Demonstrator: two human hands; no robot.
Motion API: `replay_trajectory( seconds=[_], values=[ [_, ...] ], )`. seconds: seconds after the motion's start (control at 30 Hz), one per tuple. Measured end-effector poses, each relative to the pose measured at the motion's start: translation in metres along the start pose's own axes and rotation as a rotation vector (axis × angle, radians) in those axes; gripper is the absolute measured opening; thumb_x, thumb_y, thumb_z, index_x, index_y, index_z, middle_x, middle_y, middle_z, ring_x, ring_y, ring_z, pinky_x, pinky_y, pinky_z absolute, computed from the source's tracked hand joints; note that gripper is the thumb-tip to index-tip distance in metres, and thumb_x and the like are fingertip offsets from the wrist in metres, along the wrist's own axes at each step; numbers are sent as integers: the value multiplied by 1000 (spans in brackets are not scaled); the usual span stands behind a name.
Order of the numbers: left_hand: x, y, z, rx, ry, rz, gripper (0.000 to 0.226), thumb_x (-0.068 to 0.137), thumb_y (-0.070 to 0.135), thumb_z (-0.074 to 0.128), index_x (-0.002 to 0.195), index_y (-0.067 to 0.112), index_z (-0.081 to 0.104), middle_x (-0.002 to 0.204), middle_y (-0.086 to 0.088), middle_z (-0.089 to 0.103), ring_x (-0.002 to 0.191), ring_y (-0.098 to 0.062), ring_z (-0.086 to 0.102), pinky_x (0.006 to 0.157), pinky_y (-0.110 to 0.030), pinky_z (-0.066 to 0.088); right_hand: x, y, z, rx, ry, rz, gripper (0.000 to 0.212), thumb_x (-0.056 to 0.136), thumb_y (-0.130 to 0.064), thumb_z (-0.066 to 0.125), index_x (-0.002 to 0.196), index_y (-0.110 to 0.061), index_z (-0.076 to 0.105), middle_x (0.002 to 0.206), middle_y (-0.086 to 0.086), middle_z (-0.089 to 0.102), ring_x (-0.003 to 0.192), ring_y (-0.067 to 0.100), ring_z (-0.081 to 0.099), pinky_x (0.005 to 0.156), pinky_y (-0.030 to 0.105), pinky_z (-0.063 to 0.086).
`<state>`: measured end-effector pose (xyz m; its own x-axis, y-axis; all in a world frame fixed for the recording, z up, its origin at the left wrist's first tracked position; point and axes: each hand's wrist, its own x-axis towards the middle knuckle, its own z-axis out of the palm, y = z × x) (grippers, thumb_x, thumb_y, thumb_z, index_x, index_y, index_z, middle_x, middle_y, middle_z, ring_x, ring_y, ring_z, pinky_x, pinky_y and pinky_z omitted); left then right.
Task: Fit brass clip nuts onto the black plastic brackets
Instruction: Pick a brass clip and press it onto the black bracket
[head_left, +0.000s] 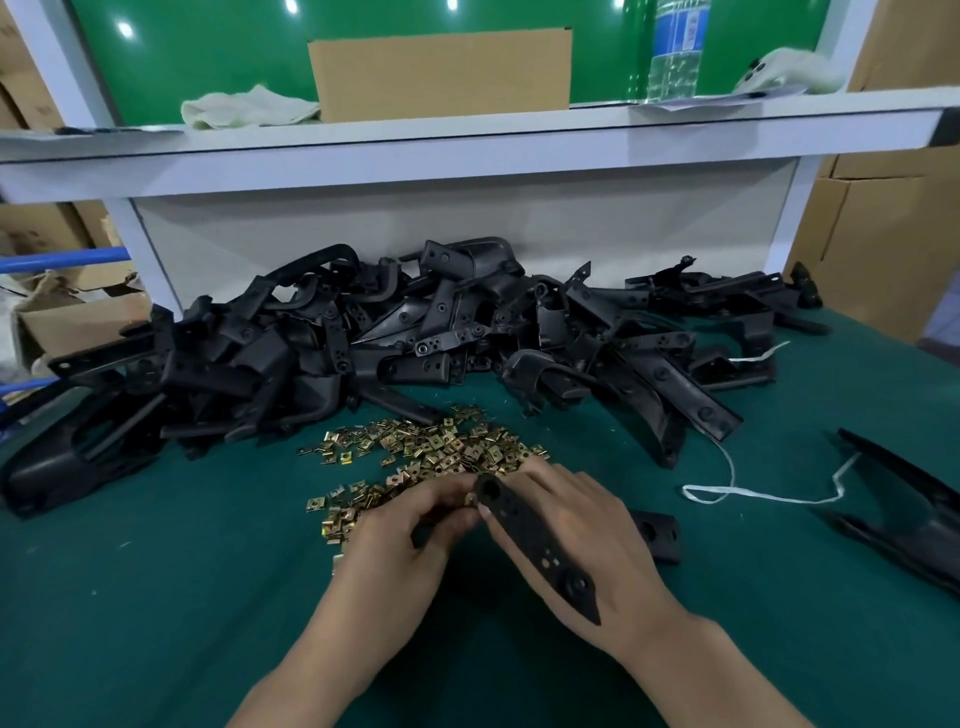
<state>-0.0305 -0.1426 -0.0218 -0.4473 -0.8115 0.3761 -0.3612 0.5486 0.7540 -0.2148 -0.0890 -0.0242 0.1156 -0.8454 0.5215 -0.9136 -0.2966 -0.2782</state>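
Hands meet low over the green bench (156, 597); right hand (587, 540) fingers grasp a bracket (535, 540); left hand (410, 540) fingers pinch a nut (470, 500) at its tip; loose nuts (415, 452) lie beyond, bracket pile (363, 343) behind.

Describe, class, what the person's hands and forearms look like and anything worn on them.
Both the left hand and the right hand are bare: no gloves, rings, watch or bracelet in view. The forearms are uncovered to the picture's lower edge, so no sleeves show. Fingernails look short and unpainted.
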Motion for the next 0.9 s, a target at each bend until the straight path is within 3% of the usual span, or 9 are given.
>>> replay_trajectory(
  seconds=[0.1, 0.2, 0.33, 0.57, 0.77, 0.9],
  values=[
    [0, 3, -1, 5, -8, 96, 48, 95, 8, 64, 106, 55, 64, 107, 26, 68, 106, 4, 62, 84, -4, 41, 0, -1, 0, -13, 6, 6, 8, 99, -37, 59, 105, -32, 57, 94, -17, 49, 84, 5, 51, 73, 22, 35],
    [-1, 4, -1, -2, -33, 106, 42, 95, 14, 62, 106, 55, 64, 104, 21, 66, 102, -2, 63, 81, -7, 42, -1, -3, -2, 10, 14, 8, 6, 99, -33, 60, 104, -31, 57, 93, -17, 48, 83, 6, 51, 72, 23, 37],
    [-2, 4, 0, 33, 8, 36, 40, 91, 16, 69, 101, 55, 62, 99, 29, 69, 98, 6, 63, 79, -4, 43, -3, -2, -4, 40, 6, 7, 6, 102, -37, 55, 106, -32, 56, 94, -22, 41, 84, 4, 51, 74, 20, 33],
    [-1, -1, 3, 99, 12, -27, 35, 87, 19, 75, 90, 50, 57, 90, 34, 66, 91, 8, 61, 75, -6, 44, -2, -6, -5, 51, 10, 25, 14, 105, -46, 50, 103, -34, 56, 93, -22, 45, 83, 2, 51, 74, 18, 32],
    [-1, -4, 3, 34, -5, -30, 28, 93, 23, 68, 94, 50, 59, 93, 25, 68, 91, -2, 63, 71, -12, 46, -1, -8, -6, 56, 7, 71, 16, 102, -46, 53, 106, -33, 61, 95, -19, 52, 86, 4, 53, 75, 21, 34],
    [-1, -4, 2, -19, 10, -29, 27, 94, 22, 66, 92, 49, 62, 85, 20, 69, 77, -3, 63, 62, -13, 46, -1, -9, -8, 52, -7, 71, 18, 100, -47, 52, 107, -33, 61, 97, -18, 52, 88, 5, 54, 78, 24, 40]
  ],
)
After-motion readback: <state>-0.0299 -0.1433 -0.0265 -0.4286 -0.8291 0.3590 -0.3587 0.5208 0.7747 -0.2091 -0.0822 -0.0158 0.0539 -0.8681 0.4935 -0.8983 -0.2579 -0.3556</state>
